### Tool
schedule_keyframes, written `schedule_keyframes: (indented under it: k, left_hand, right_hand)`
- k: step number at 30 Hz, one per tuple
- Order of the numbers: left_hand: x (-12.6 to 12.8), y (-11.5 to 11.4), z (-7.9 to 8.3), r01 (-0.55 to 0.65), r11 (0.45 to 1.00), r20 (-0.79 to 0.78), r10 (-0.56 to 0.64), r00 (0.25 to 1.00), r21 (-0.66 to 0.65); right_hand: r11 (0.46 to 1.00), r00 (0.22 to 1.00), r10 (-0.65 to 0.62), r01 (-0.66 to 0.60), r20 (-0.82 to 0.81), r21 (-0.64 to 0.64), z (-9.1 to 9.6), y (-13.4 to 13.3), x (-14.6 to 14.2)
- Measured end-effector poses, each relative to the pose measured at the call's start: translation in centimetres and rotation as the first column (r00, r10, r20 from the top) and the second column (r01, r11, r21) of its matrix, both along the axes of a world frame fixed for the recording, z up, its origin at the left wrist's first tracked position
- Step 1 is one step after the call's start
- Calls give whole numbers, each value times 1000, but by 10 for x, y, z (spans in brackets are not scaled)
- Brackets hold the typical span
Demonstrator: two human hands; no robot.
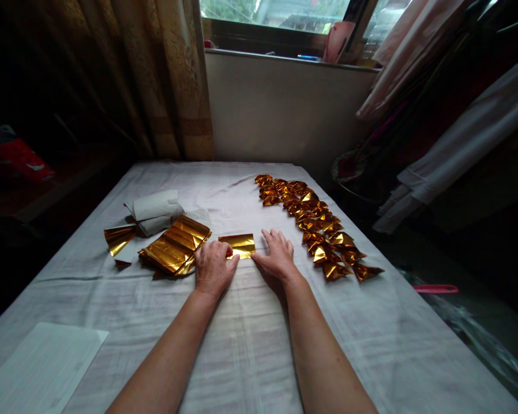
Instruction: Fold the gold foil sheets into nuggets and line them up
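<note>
Head view: a shiny gold foil sheet (237, 242), brightest along its near edge, lies between the left hand (214, 263) at eight o'clock and the right hand (277, 254) at three. The left curls over it, pinch impossible to tell; the right spreads wide, thumb by its corner.

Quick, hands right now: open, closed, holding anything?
Left hand: curled at the left end of the gold sheet; can't tell if it grips.
Right hand: open, at the sheet's near right corner.
</note>
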State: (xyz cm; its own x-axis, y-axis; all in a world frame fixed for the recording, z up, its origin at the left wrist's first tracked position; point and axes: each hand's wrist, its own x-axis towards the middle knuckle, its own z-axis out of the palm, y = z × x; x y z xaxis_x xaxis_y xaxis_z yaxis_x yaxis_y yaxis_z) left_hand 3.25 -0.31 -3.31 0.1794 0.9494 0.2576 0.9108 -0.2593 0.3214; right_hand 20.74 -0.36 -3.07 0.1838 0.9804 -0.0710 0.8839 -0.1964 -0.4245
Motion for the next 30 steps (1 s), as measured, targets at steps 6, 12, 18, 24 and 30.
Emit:
schedule_keyframes:
  k: [6, 12, 18, 24, 30]
  left_hand:
    - [-15, 0, -7, 50, 999, 114, -48, 992, -10]
    - [-20, -1, -12, 66, 998, 125, -67, 990, 16]
    - [-16, -20, -10, 72, 997, -3, -72, 997, -10]
    - [-22, -59, -11, 165, 986, -117, -168, 979, -31]
    - [-35, -78, -9, 250, 963, -219, -266, 939, -101]
  right_hand:
    - [1000, 1000, 13, -13, 4, 6, -3, 0, 2]
    - [999, 999, 31, -31, -10, 30, -4, -1, 3]
    - [997, 996, 79, -80, -27, -15, 6, -10, 5]
    - [975, 981, 161, -175, 107, 136, 2, -55, -12]
    - [862, 868, 467, -489, 170, 130, -9, -90, -32]
